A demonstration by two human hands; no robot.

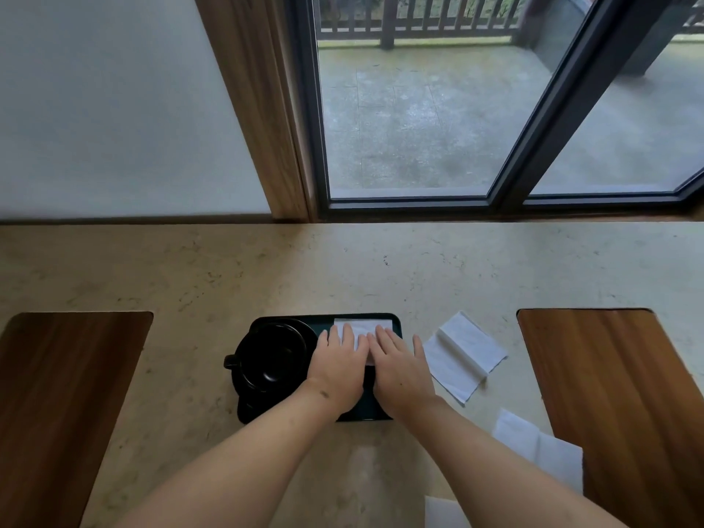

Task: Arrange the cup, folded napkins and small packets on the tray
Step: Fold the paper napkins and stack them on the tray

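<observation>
A dark rectangular tray [396,322] lies on the beige stone counter. A black cup [272,356] with a handle on its left sits on a black saucer in the tray's left half. A white folded napkin [362,326] lies on the tray's right half. My left hand [337,365] and my right hand [398,369] rest flat on that napkin, palms down, fingers spread, side by side. A second white napkin [463,354], partly folded, lies on the counter right of the tray. I see no small packets.
More white napkins [539,447] lie near the front right, and another white piece [444,512] shows at the bottom edge. Two dark wooden boards [57,405] [624,398] flank the tray left and right. Glass doors [419,108] stand behind the counter.
</observation>
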